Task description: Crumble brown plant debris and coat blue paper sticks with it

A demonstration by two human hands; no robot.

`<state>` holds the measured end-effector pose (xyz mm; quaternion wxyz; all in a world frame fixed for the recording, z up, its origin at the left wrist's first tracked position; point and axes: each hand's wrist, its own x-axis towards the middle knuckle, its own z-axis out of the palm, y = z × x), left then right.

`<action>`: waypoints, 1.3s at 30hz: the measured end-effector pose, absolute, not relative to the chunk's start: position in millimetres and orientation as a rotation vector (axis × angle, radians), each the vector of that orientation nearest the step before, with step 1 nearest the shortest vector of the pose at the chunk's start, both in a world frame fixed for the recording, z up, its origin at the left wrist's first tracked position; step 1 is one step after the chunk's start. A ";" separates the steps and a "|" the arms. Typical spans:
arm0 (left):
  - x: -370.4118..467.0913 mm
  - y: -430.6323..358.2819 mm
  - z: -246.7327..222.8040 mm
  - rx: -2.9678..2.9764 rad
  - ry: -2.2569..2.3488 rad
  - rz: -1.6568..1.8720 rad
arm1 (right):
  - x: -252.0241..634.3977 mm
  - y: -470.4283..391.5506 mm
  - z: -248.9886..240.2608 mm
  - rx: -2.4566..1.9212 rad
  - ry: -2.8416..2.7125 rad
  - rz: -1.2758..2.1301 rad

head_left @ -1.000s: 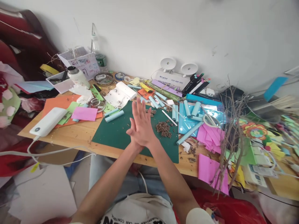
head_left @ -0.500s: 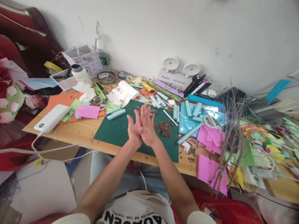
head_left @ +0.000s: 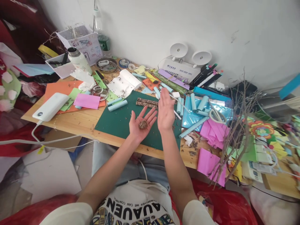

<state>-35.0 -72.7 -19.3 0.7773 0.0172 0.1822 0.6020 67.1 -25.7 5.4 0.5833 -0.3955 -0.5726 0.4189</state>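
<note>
My left hand (head_left: 140,128) lies palm up over the green cutting mat (head_left: 112,122), its fingers spread. A small round ball of brown crumbly bits (head_left: 143,124) rests in that palm. Beside it, my right hand (head_left: 166,111) is held upright and flat, its palm turned to the left and nothing in it. The two hands are apart. Behind them, brown-crusted sticks (head_left: 146,103) lie side by side on the mat. A few crumbs show just right of my right wrist; that part of the mat is mostly hidden by the hand.
Pale blue paper rolls (head_left: 117,105) lie left and right of the mat. A white power bank (head_left: 50,107) with a cable is at the left. Scissors (head_left: 217,116), pink paper (head_left: 214,132) and dry twigs (head_left: 241,140) crowd the right. A white router (head_left: 180,71) stands by the wall.
My hands, pressed together before, have parted. My right hand has moved right and up, uncovering the brown ball in my left palm. The camera view has shifted slightly.
</note>
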 end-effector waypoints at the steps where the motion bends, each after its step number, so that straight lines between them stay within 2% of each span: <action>1: -36.7 -71.6 -20.9 0.043 0.397 1.316 | 72.1 -34.1 5.2 -0.960 -1.365 0.950; 5: -40.6 -66.3 -28.6 0.116 0.478 1.376 | 78.5 -67.9 5.3 -1.152 -1.739 0.855; 8: -42.6 -63.8 -30.6 0.212 0.552 1.400 | 71.7 -75.4 -3.3 -1.128 -1.925 0.859; 16: -65.9 -73.2 -37.9 0.759 0.867 1.252 | 68.0 -52.1 -38.1 -1.218 -1.246 1.167; 25: -73.7 -66.9 -56.4 0.888 1.218 1.268 | 72.1 -54.5 -44.3 -1.245 -1.081 1.309; 34: -80.2 -63.9 -52.6 1.072 1.157 1.167 | 69.5 -53.9 -42.5 -1.220 -1.403 1.249; 39: -86.3 -60.7 -56.2 1.130 1.269 1.188 | 69.7 -48.1 -51.0 -1.335 -1.177 1.231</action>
